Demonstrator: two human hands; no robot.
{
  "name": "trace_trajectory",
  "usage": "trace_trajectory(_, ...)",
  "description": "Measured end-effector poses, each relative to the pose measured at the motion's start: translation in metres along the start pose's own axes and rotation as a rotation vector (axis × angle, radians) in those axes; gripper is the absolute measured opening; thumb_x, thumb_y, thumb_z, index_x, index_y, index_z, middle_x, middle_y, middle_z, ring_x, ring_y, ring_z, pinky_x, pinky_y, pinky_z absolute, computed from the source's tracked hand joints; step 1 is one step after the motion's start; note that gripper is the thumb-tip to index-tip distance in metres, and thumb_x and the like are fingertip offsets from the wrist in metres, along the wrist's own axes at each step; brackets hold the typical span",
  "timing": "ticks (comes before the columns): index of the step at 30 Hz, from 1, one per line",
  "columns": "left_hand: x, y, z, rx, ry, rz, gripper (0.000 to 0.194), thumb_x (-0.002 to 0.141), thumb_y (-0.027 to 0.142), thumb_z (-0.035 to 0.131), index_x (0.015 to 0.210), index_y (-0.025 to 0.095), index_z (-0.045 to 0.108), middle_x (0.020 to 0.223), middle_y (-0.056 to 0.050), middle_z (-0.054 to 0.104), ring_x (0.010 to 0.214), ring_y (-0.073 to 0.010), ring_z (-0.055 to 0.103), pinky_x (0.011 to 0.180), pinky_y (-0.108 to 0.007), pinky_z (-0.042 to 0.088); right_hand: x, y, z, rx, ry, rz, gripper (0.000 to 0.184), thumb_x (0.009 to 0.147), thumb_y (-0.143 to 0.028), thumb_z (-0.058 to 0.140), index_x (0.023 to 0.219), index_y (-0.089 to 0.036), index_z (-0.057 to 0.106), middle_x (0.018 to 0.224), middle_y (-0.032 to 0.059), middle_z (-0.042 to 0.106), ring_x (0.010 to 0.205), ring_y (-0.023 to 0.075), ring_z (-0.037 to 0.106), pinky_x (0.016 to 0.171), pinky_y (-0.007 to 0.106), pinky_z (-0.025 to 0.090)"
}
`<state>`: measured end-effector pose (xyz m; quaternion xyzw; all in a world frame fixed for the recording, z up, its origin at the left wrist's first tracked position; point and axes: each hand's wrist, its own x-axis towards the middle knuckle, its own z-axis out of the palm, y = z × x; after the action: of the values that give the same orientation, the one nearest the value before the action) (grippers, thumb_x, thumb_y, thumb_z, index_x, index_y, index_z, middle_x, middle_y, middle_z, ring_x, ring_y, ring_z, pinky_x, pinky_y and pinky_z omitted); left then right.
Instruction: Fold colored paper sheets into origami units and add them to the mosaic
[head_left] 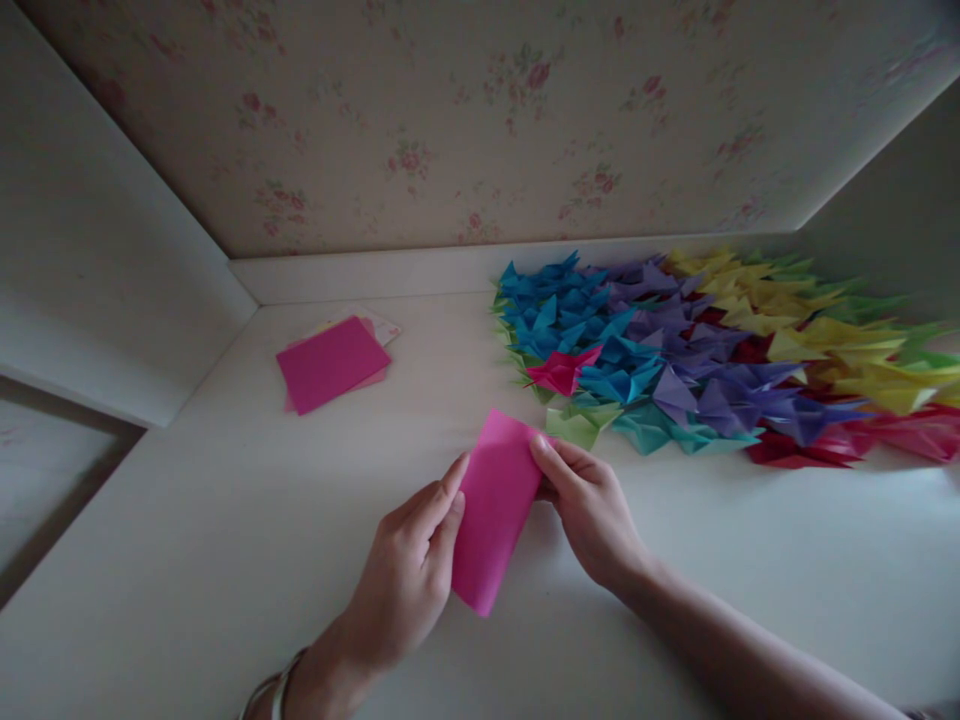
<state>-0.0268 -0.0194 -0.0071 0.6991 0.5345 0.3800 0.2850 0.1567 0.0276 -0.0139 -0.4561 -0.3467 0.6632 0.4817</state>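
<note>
A pink sheet of origami paper [495, 510], folded to a narrow rectangle, is held tilted above the white tabletop. My left hand [416, 555] grips its left edge, the thumb and index finger lying along that side. At the upper right corner my right hand [589, 505] pinches the paper, thumb on top and the other fingers curled behind. The lower end of the paper hangs free between the hands and bows slightly. Just beyond my right hand lies a large cluster of folded paper cranes [630, 340], with a single pink crane [564, 371] at its near left.
A small stack of paper sheets [334, 365], magenta on top, lies at the back left of the white table [225, 540]. A floral-papered wall [450, 130] rises behind, and a white panel [112, 220] stands on the left. The cranes reach the right side.
</note>
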Motion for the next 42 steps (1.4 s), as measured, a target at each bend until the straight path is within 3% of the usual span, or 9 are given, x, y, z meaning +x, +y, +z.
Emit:
trace_trajectory(11,-0.001,0.001,0.000,0.024,0.014,0.021,0.040,0.101,0.017,0.045,0.139,0.011,0.056,0.122,-0.015,0.073,0.115,-0.0210,0.067,0.098,-0.029,0.054,-0.001,0.001,0.000,0.013,-0.045,-0.009,0.036,0.087,-0.049,0.069,0.074,-0.015,0.068,0.069,0.0001,0.063,0.062,0.0128,0.057,0.060,0.023,0.049)
trace_trajectory(18,-0.005,-0.006,0.002,0.050,0.009,0.128,0.047,0.099,0.008,0.043,0.146,0.015,0.048,0.119,-0.013,0.073,0.104,-0.0174,0.070,0.095,-0.026,0.055,-0.010,0.001,0.007,-0.023,-0.188,0.094,0.030,0.075,-0.041,0.083,0.085,-0.015,0.071,0.080,0.0031,0.071,0.069,0.0157,0.061,0.068,0.026,0.048)
trace_trajectory(23,-0.007,-0.007,0.004,0.056,0.001,0.145,0.048,0.099,0.009,0.045,0.146,0.015,0.048,0.118,-0.014,0.073,0.100,-0.0173,0.071,0.097,-0.027,0.054,-0.013,0.005,0.010,-0.024,-0.139,0.168,0.034,0.074,-0.046,0.082,0.077,-0.014,0.071,0.075,0.0039,0.071,0.062,0.0144,0.057,0.061,0.025,0.043)
trace_trajectory(29,-0.004,-0.005,0.005,0.007,-0.003,0.054,0.044,0.100,0.014,0.045,0.143,0.017,0.052,0.130,-0.012,0.069,0.118,-0.0203,0.066,0.103,-0.029,0.051,-0.006,0.002,0.005,0.076,-0.082,0.127,0.041,0.080,-0.054,0.073,0.075,-0.013,0.072,0.065,0.0033,0.067,0.060,0.0157,0.057,0.063,0.028,0.047)
trace_trajectory(36,-0.004,-0.004,0.004,-0.040,-0.020,-0.034,0.041,0.101,0.023,0.045,0.140,0.018,0.056,0.136,-0.012,0.065,0.125,-0.0228,0.062,0.105,-0.032,0.051,-0.001,-0.001,0.000,0.109,0.012,0.036,0.037,0.083,-0.050,0.073,0.071,-0.015,0.072,0.065,0.0010,0.064,0.059,0.0141,0.054,0.060,0.025,0.045)
trace_trajectory(42,-0.003,-0.005,0.003,-0.087,-0.031,-0.115,0.040,0.101,0.030,0.047,0.138,0.019,0.059,0.136,-0.011,0.065,0.127,-0.0237,0.060,0.106,-0.035,0.049,0.001,0.000,-0.003,0.181,-0.012,0.042,0.037,0.087,-0.049,0.069,0.072,-0.015,0.073,0.062,0.0028,0.068,0.056,0.0151,0.058,0.060,0.026,0.046)
